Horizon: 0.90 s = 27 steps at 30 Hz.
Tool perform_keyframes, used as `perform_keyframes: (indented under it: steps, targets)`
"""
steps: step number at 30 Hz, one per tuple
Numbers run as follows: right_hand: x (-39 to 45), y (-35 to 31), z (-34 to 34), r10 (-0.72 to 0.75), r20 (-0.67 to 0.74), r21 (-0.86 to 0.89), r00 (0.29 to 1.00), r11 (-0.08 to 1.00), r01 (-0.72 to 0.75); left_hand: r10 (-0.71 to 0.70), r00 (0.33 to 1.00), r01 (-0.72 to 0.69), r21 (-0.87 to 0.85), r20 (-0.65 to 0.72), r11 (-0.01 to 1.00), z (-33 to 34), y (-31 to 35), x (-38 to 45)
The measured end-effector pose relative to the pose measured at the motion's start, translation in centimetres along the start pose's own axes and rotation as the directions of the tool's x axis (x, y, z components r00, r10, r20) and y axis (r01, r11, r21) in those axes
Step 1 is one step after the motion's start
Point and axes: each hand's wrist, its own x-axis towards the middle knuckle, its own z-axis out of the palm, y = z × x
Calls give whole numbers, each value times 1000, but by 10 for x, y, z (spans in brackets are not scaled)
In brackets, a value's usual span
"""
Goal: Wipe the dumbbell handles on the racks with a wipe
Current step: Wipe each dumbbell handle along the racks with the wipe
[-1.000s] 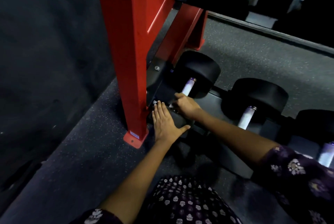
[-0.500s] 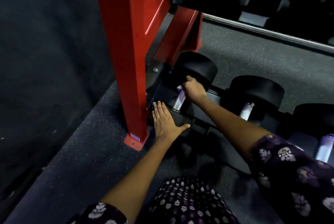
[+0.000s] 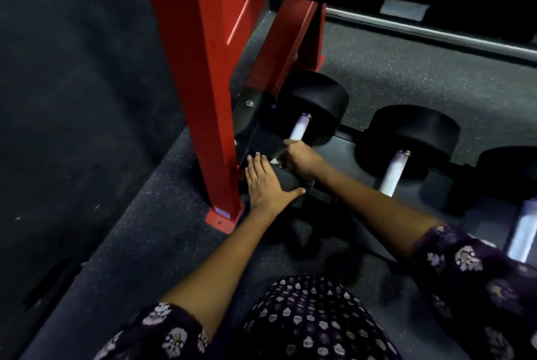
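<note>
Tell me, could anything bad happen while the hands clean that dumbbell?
Maybe. The left hand lies flat on the near head of the dumbbell, close to the red post, so if the weight rolled, fingers might get pinched. The right hand grips the near end of the handle, so the far end might get missed.

The right hand [image 3: 300, 157] covered the near end of the dumbbell handle [image 3: 298, 130], and a wipe, perhaps the pale scrap at its fingers, could not be made out. The left hand [image 3: 266, 182] hid most of the near weight head, and the frame's right edge cut off the third dumbbell [image 3: 523, 231].
</note>
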Motion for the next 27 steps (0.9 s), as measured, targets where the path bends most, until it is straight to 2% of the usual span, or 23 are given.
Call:
perform_keyframes:
  steps: [2,5,8,10,13,17,19,20,23,24,27]
  targets:
    - [-15,10,7,110,-25,186,994,977,-103,-11,999,11,-1,38,1000,-2,2,5]
    - [-29,19,11,342,-66,412,937,865,-286,-7,998,5,43,68,999,-5,6,5]
    - [-30,3,17,398,-103,555,912,784,-279,-10,998,5,65,68,998,-4,5,6]
    - [-28,0,21,421,-100,588,902,756,-288,-12,997,7,75,74,997,-5,6,6]
    - [-24,6,21,524,-25,656,851,651,-381,-21,996,14,91,81,996,-8,9,5]
    - [-20,-6,9,470,0,645,882,674,-359,-34,993,21,116,117,993,-10,11,5]
    - [-24,-5,14,515,3,632,857,663,-401,-34,991,17,127,133,992,-12,12,5]
    - [-26,-2,16,561,8,641,828,632,-435,-35,990,17,133,135,991,-12,12,4]
    - [-20,6,21,704,84,738,705,431,-519,-25,993,11,121,118,993,-11,10,5]
    - [-16,9,20,710,123,745,694,396,-537,-24,994,12,111,104,994,-10,10,4]
    - [-9,15,18,624,285,706,728,377,-600,-21,996,13,89,88,996,-8,8,5]
